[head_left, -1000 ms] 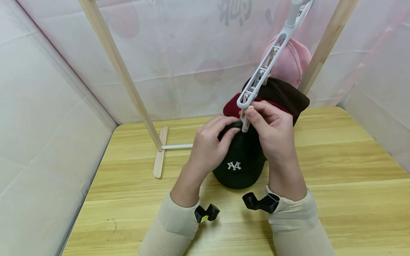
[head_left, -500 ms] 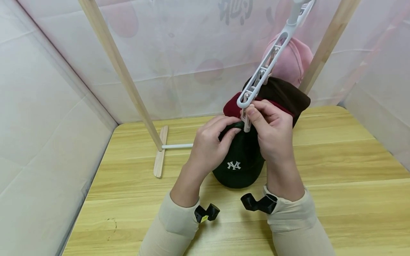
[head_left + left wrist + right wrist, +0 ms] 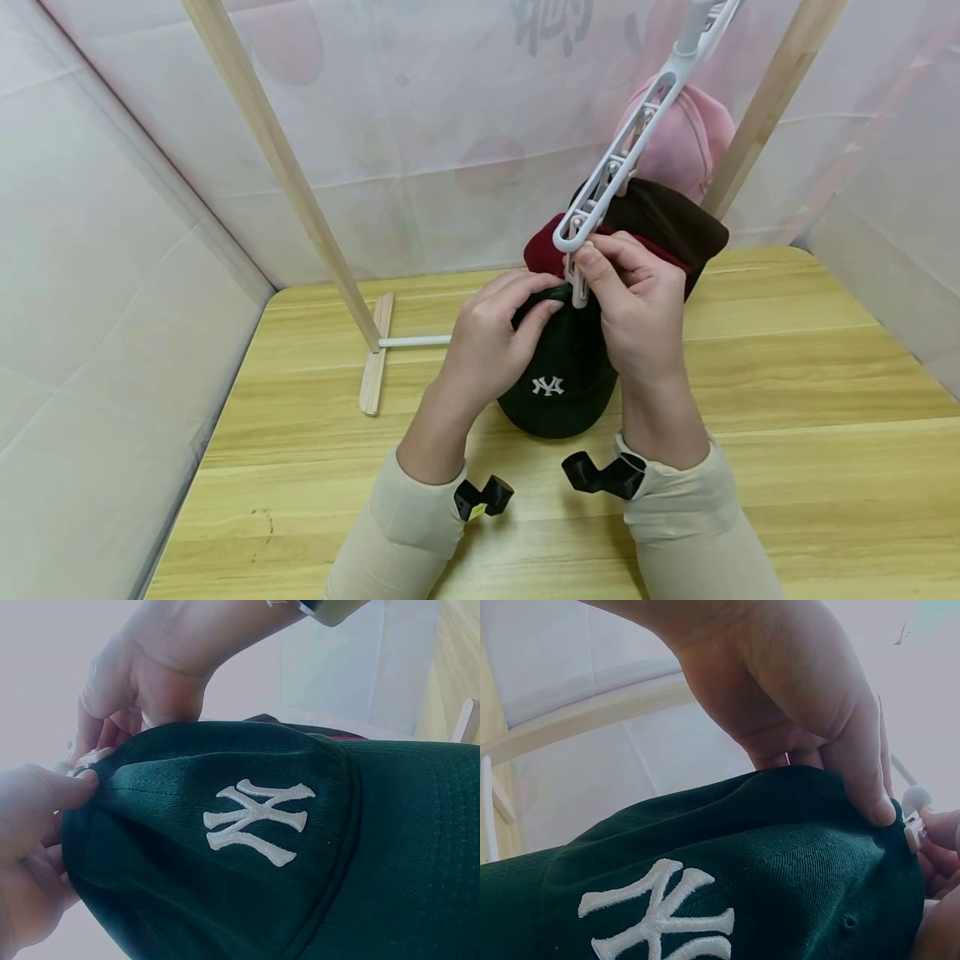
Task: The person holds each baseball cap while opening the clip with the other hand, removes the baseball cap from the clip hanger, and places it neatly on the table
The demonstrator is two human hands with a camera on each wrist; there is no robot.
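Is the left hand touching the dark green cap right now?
Touching. In the left wrist view the left hand pinches the edge of the dark green cap, thumb on the fabric; the head view agrees.

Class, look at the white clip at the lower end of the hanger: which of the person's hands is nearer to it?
Right. The right hand pinches the white clip; the left hand grips the green cap just beside it.

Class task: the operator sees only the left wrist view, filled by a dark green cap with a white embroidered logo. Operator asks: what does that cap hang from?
Observer: A white plastic clip hanger, slanting down from upper right.
Operator: Which hand is at the clip?
Observer: The right hand pinches the white clip; the left hand holds the dark green cap.
Operator: Other caps?
Observer: A maroon cap, a brown cap and a pink cap hang behind.
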